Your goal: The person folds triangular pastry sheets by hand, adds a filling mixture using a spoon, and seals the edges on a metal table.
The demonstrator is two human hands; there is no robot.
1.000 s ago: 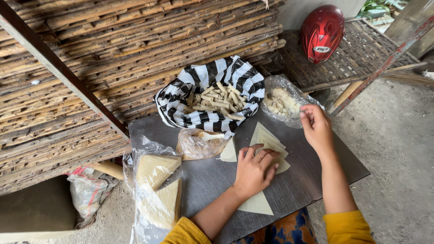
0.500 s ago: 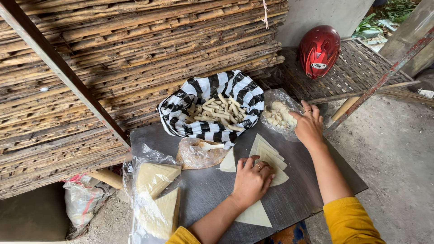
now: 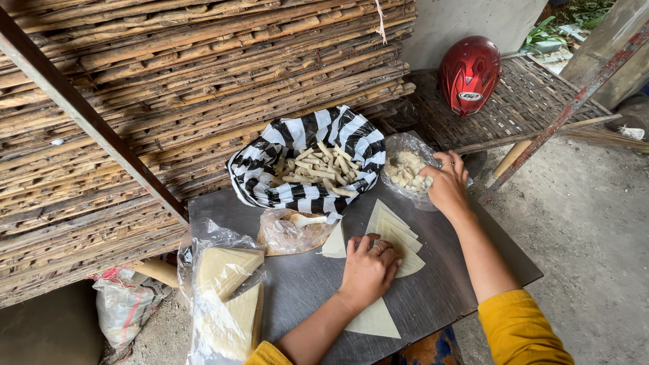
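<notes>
Nearest the camera, a single triangular wrapper (image 3: pixel 373 319) lay flat at the front edge of the grey desk (image 3: pixel 460 290). To its left, a clear bag of wrappers (image 3: pixel 226 304) sat at the desk's corner. The left hand (image 3: pixel 368 270) rested palm down, fingers loosely curled, pressing on a fanned stack of wrappers (image 3: pixel 399 236) in the middle of the desk; it gripped nothing. Just beyond, a small plastic bag with a white spoon (image 3: pixel 294 230) lay beside the stack. Farther back, the right hand (image 3: pixel 447 184) reached into a clear bag of filling (image 3: pixel 405 169), fingers bent at its rim; whether they pinched any filling could not be told. To the left of that stood a striped bag (image 3: pixel 304 159) of finished rolls (image 3: pixel 316 170). Beyond the desk lay stacked bamboo (image 3: pixel 169 81) and a red helmet (image 3: pixel 470 71) on a woven mat.
</notes>
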